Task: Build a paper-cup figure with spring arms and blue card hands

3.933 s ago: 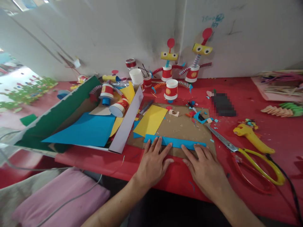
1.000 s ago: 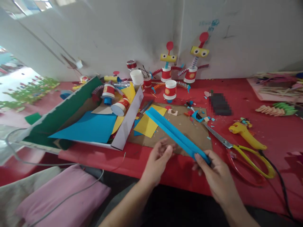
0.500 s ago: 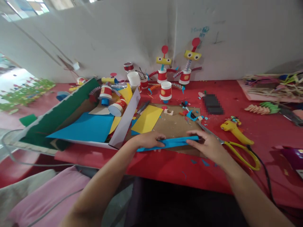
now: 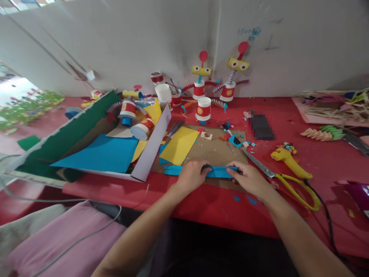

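A long folded strip of blue paper (image 4: 220,172) lies crosswise over the brown cardboard (image 4: 221,156) near the table's front edge. My left hand (image 4: 193,174) is closed on the strip around its middle, and part of the strip sticks out to the left beneath it. At the strip's right end, my right hand (image 4: 245,175) pinches it between thumb and fingers. Just behind my left hand lies a yellow sheet (image 4: 180,145) with blue paper under its edge. Scissors with yellow handles (image 4: 300,192) rest to the right of my right hand.
An open box (image 4: 152,146) with a blue sheet (image 4: 98,154) and paper-cup figures stands at the left. Cup figures (image 4: 203,109) line the back by the wall. A yellow glue gun (image 4: 291,161), a dark pixelated object (image 4: 261,127) and paper scraps lie at the right.
My left hand has moved right along the blue strip, closer to my right hand, leaving more of the strip's left end showing. The camera view has shifted slightly.
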{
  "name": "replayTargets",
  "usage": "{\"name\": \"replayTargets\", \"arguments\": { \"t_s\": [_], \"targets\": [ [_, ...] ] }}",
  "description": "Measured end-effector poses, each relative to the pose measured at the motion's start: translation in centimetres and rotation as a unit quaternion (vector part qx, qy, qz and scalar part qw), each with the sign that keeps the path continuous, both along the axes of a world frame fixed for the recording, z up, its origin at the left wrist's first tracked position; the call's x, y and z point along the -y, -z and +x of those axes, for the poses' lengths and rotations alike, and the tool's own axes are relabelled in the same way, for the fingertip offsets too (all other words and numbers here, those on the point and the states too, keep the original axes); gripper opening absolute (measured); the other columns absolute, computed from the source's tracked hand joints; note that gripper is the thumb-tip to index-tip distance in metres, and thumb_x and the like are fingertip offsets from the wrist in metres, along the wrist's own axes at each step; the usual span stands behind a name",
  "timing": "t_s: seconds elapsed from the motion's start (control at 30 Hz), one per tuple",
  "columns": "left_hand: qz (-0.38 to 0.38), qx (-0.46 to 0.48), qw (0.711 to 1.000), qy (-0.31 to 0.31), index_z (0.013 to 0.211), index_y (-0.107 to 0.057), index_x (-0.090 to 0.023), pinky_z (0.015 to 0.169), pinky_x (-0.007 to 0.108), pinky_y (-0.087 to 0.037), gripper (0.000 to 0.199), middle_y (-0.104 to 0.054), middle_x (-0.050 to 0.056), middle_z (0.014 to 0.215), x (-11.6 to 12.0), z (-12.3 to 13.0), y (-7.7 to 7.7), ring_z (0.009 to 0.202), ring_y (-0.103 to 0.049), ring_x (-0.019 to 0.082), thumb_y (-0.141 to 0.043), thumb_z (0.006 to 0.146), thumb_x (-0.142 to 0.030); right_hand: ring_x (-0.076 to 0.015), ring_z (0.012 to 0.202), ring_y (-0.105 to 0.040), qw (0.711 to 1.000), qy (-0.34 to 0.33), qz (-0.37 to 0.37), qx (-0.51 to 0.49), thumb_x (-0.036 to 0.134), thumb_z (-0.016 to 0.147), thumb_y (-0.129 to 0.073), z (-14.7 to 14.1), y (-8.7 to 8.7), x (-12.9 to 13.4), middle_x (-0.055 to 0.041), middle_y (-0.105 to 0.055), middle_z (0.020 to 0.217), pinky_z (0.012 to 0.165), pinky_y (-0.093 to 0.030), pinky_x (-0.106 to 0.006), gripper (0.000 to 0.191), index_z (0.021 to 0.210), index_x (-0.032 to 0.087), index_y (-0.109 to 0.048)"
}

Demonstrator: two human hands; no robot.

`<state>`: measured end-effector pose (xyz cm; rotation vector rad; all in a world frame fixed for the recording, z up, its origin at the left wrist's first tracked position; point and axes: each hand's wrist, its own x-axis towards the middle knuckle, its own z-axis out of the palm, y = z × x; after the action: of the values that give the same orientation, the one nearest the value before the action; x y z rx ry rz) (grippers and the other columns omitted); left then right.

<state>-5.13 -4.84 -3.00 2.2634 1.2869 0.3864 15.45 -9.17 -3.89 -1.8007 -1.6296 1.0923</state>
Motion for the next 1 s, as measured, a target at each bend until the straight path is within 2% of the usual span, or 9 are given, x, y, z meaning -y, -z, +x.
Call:
{"name": "replayTargets", "arguments": {
  "t_s": [0.13, 0.33, 0.47, 0.57, 0.63, 0.7, 0.77, 0.87, 1.0],
  "targets": [
    [0.027, 0.027, 0.999, -0.018, 0.087, -0.072, -0.018, 0.072, 0.026, -0.044, 0.022, -0.071, 0.005, 0.087, 0.0, 0.0, 0.6, 0.079, -0.064, 0.017, -0.051, 0.092, -0.023, -0.0153, 0.051, -0.060, 0.999, 0.033, -0.036, -0.023, 0.043, 0.084, -0.048, 0.1, 0.4, -0.1, 0.0017, -0.063, 0.059, 0.049, -0.042, -0.024, 0.023, 0.090, 0.022, -0.056],
    [0.058, 0.027, 0.998, -0.026, 0.087, -0.070, -0.019, 0.078, 0.030, -0.045, 0.017, -0.069, 0.005, 0.088, 0.5, 0.5, 1.0, 0.087, -0.062, 0.019, -0.054, 0.090, -0.021, -0.0163, 0.050, -0.060, 0.998, 0.036, -0.021, 0.038, 0.035, 0.081, -0.053, 0.1, 0.5, -0.7, 0.0000, -0.065, 0.058, 0.050, -0.040, -0.026, 0.014, 0.084, 0.022, -0.058],
    [0.086, -0.007, 0.996, -0.037, 0.094, -0.068, -0.020, 0.083, 0.035, -0.046, 0.015, -0.064, 0.006, 0.097, 1.1, 1.1, 1.0, 0.093, -0.058, 0.022, -0.054, 0.090, -0.022, -0.0196, 0.053, -0.060, 0.986, 0.029, 0.012, 0.161, 0.034, 0.081, -0.055, 0.1, -0.4, -0.2, -0.0009, -0.064, 0.060, 0.049, -0.037, -0.028, 0.013, 0.082, 0.023, -0.061],
    [0.098, -0.024, 0.994, -0.037, 0.094, -0.066, -0.021, 0.084, 0.037, -0.046, 0.014, -0.062, 0.007, 0.100, 1.3, 1.5, 1.0, 0.097, -0.054, 0.023, -0.054, 0.089, -0.021, -0.0269, 0.072, -0.065, 0.930, 0.032, 0.136, 0.341, 0.031, 0.085, -0.054, -0.9, -0.9, 1.1, -0.0081, -0.068, 0.077, 0.057, -0.045, -0.034, 0.019, 0.096, 0.021, -0.066],
    [0.102, -0.033, 0.994, -0.038, 0.093, -0.066, -0.021, 0.083, 0.037, -0.047, 0.014, -0.062, 0.007, 0.099, 1.4, 1.7, 1.0, 0.096, -0.053, 0.023, -0.053, 0.089, -0.022, -0.0311, 0.093, -0.065, 0.895, -0.007, 0.228, 0.382, 0.025, 0.088, -0.051, -2.0, -0.5, 2.2, -0.0148, -0.068, 0.102, 0.074, -0.051, -0.042, 0.028, 0.111, 0.017, -0.065],
    [0.112, -0.041, 0.992, -0.042, 0.093, -0.066, -0.020, 0.083, 0.037, -0.046, 0.016, -0.061, 0.007, 0.099, 1.6, 1.7, 1.1, 0.094, -0.053, 0.023, -0.051, 0.090, -0.022, -0.0320, 0.109, -0.061, 0.889, -0.086, 0.275, 0.355, 0.026, 0.093, -0.046, -3.2, 0.5, 3.2, -0.0169, -0.062, 0.123, 0.090, -0.050, -0.046, 0.035, 0.122, 0.015, -0.061],
    [0.119, -0.033, 0.992, -0.039, 0.097, -0.067, -0.021, 0.084, 0.038, -0.046, 0.019, -0.061, 0.007, 0.100, 1.7, 1.2, 1.2, 0.094, -0.052, 0.023, -0.049, 0.091, -0.021, -0.0323, 0.122, -0.054, 0.889, -0.127, 0.290, 0.330, 0.030, 0.095, -0.043, -4.2, 1.8, 3.9, -0.0170, -0.056, 0.136, 0.100, -0.046, -0.048, 0.041, 0.129, 0.011, -0.056],
    [0.113, -0.002, 0.993, -0.035, 0.101, -0.068, -0.022, 0.087, 0.037, -0.046, 0.022, -0.060, 0.007, 0.102, 1.4, -0.7, 1.4, 0.097, -0.053, 0.022, -0.049, 0.092, -0.019, -0.0331, 0.129, -0.049, 0.889, -0.118, 0.295, 0.330, 0.034, 0.096, -0.040, -4.8, 3.1, 4.4, -0.0168, -0.053, 0.141, 0.106, -0.041, -0.052, 0.047, 0.133, 0.008, -0.054],
    [0.123, 0.024, 0.992, -0.025, 0.095, -0.072, -0.021, 0.088, 0.036, -0.045, 0.017, -0.062, 0.007, 0.100, 0.2, -4.5, 1.5, 0.098, -0.054, 0.021, -0.055, 0.089, -0.019, -0.0324, 0.130, -0.048, 0.888, -0.108, 0.296, 0.335, 0.034, 0.097, -0.039, -5.0, 3.2, 4.5, -0.0157, -0.053, 0.141, 0.106, -0.042, -0.053, 0.049, 0.136, 0.008, -0.051]
  ]
}}
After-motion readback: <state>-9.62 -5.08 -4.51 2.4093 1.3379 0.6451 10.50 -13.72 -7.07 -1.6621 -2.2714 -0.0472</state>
